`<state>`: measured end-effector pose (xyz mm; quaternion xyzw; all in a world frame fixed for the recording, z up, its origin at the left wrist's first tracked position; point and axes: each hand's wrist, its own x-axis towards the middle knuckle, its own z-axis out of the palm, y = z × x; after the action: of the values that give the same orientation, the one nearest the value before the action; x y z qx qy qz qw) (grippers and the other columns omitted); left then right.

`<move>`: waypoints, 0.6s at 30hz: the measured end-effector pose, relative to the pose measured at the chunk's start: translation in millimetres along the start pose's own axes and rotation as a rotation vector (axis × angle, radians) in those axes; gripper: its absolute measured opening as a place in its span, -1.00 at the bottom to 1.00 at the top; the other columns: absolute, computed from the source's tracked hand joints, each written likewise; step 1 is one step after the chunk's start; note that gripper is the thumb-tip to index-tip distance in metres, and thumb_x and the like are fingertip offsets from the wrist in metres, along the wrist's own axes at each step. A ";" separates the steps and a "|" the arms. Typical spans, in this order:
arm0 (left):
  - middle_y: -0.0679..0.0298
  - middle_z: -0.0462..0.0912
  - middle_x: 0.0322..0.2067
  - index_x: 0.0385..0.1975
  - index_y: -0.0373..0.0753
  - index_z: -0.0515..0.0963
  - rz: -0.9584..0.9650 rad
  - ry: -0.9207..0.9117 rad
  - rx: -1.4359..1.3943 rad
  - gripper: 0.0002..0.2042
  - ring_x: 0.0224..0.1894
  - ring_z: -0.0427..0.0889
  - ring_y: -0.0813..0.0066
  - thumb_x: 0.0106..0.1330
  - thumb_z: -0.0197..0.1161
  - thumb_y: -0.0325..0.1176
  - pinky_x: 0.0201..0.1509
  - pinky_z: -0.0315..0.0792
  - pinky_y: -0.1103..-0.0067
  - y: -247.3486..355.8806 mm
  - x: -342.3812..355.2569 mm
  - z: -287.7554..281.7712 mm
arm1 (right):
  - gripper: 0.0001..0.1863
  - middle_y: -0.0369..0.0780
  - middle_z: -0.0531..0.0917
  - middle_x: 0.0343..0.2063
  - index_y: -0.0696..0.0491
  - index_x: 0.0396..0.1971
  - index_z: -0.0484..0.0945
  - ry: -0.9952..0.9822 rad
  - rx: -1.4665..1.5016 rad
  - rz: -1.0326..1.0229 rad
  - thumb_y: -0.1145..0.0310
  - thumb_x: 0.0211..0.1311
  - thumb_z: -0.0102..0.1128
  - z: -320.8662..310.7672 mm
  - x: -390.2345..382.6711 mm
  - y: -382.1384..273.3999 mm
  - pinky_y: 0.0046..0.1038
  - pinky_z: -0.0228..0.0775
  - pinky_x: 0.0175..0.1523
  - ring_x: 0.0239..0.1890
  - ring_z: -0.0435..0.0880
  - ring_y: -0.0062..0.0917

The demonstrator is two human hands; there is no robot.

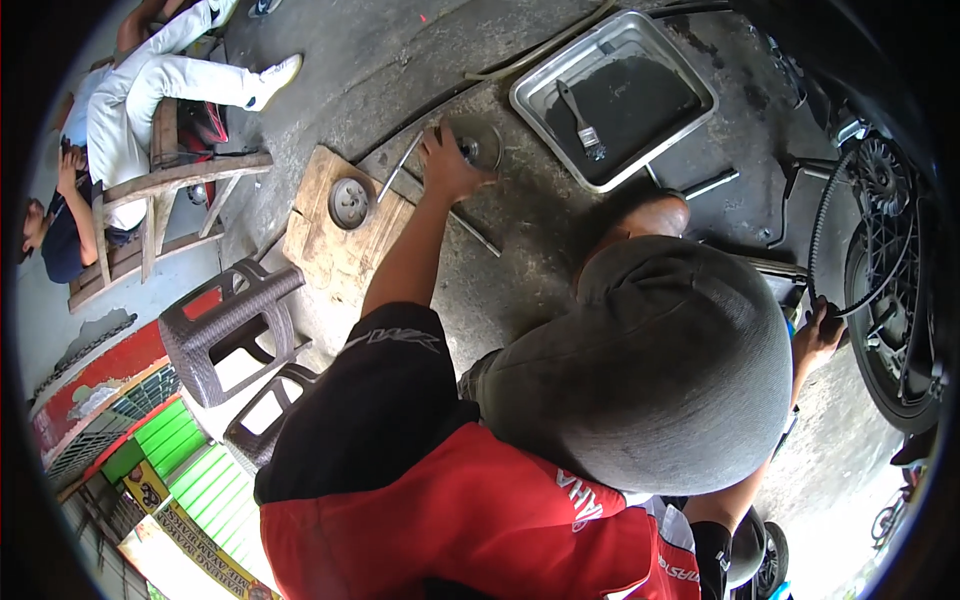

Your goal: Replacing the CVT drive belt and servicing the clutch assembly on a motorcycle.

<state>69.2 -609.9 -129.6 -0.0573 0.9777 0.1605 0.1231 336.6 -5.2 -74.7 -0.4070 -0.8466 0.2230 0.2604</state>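
My left hand [452, 168] reaches forward over the floor, its fingers curled over a round metal clutch bell [486, 142]. Beside it a thin metal rod tool [398, 168] slants toward a wooden board [318, 240]. On that board sits a round metal disc [350, 203] with holes. At the far right, my right hand [820, 336] is closed at the lower end of a black toothed drive belt [818, 232], which loops beside the exposed pulley [884, 170] of a motorcycle. My right palm is partly hidden by my knee.
A metal tray [530, 118] with dark liquid and a paintbrush [582, 122] lies ahead. Metal tools, including a socket wrench [712, 184], lie on the floor. Brown plastic stools [228, 330] stand left; a person in white trousers [165, 90] sits on a wooden bench [185, 185].
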 end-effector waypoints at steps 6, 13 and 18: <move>-0.16 0.08 0.43 0.50 -0.26 -0.03 0.053 -0.156 0.442 0.34 0.44 0.09 -0.22 -0.35 0.73 -0.04 0.46 0.18 0.11 37.4 -17.3 -33.4 | -0.52 -0.18 0.69 -0.39 0.14 -0.23 0.66 -0.015 0.084 0.003 -0.05 0.29 0.35 -9.5 2.2 -21.5 -0.35 0.48 -0.14 -0.28 0.68 -0.39; -0.12 0.24 0.37 0.50 -0.27 0.04 0.407 -0.194 0.917 0.24 0.36 0.27 -0.12 -0.22 0.66 0.02 0.46 0.12 0.12 49.4 -12.4 18.9 | -0.52 -0.17 0.69 -0.40 0.16 -0.33 0.64 -0.008 0.159 0.054 -0.04 0.26 0.38 23.1 -4.1 -17.3 -0.38 0.45 -0.20 -0.36 0.61 -0.37; -0.09 0.33 0.35 0.50 -0.18 0.11 0.783 -0.025 0.804 0.05 0.37 0.29 -0.14 0.03 0.48 0.15 0.42 0.08 -0.01 72.8 -24.9 9.4 | -0.54 -0.14 0.67 -0.42 0.16 -0.36 0.63 0.042 0.014 0.026 -0.02 0.26 0.39 1.6 -3.6 -26.5 -0.35 0.43 -0.20 -0.39 0.58 -0.36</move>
<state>84.2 -536.4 -109.9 0.3630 0.9088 -0.1905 0.0779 322.3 -23.4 -61.2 -0.4207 -0.8341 0.2236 0.2780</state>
